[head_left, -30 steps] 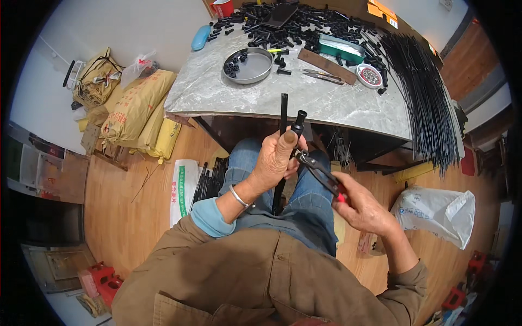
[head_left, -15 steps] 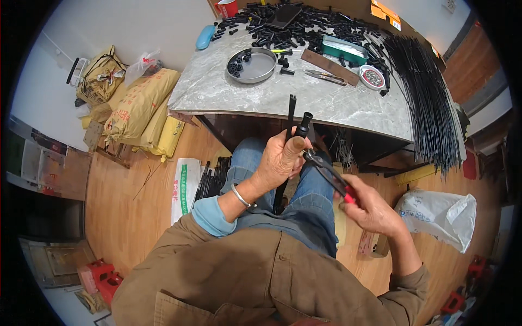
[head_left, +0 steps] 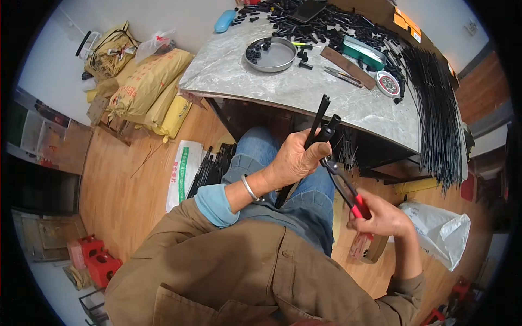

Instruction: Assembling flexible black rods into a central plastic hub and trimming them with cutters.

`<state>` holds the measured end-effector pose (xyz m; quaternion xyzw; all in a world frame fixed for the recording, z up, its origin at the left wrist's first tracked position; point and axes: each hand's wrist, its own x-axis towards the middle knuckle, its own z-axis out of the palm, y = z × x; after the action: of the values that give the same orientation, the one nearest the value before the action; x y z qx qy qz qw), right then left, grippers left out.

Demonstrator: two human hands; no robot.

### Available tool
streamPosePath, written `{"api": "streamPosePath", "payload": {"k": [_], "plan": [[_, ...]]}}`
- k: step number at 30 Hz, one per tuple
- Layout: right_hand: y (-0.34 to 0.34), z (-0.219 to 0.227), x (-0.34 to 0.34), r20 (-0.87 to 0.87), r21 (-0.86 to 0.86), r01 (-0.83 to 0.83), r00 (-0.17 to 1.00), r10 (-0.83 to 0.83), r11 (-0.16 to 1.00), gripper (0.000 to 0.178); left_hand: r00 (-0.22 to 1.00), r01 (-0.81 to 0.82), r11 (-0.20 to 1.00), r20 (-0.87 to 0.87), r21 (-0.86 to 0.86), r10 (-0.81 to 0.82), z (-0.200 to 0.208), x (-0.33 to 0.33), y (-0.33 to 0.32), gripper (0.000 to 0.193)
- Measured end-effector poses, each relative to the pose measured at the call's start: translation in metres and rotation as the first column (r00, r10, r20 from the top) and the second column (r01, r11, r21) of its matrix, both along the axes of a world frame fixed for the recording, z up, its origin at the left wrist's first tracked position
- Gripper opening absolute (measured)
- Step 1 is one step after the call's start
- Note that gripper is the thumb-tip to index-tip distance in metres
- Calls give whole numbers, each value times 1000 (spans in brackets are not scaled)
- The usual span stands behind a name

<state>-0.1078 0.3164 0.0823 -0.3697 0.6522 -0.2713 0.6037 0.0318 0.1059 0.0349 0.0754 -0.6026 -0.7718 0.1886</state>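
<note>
My left hand [head_left: 293,160] is closed around a thin black rod [head_left: 321,113] and a thicker black tube-like piece [head_left: 330,128] with a narrower end, both standing tilted above my lap. My thumb lies over the thicker piece. My right hand [head_left: 380,214] grips the red handles of a pair of black-jawed pliers [head_left: 342,185]. The jaws reach up to just beside my left thumb, at the side of the black piece. Whether they bite on anything there is too small to tell. Below my left hand, the dark lower part of the held pieces runs down between my knees.
Ahead stands a grey marble-patterned table [head_left: 228,76] with a round metal tray [head_left: 272,69], heaped black bolt-like parts [head_left: 283,24], scissors [head_left: 343,76] and a bundle of black rods [head_left: 435,108]. A white sack [head_left: 437,231] lies right; stuffed sacks [head_left: 144,87] sit left.
The view has shifted, so the table sits a little higher and further right. Both hands keep their holds; the pliers' handles look somewhat wider apart.
</note>
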Motion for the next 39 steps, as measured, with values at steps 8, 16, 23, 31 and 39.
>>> {"api": "streamPosePath", "payload": {"k": [8,16,23,31,39], "plan": [[11,-29,28,302,-162,398,891,-339,903,25,999,47,997,-22,57,-46,-5,-1,-9,68],[-5,-25,6,197,-79,74,979,-58,994,32,998,63,997,-4,52,-63,-3,-3,-5,66],[-11,-31,41,-166,-199,316,922,-350,928,20,999,26,998,23,63,-27,-8,-6,-12,65],[-21,-14,44,386,-67,392,858,-338,917,47,988,118,988,86,96,-126,-6,-9,-17,69],[-19,-28,37,343,-45,297,901,-265,954,46,979,168,970,82,174,-184,-8,-11,-21,67]]}}
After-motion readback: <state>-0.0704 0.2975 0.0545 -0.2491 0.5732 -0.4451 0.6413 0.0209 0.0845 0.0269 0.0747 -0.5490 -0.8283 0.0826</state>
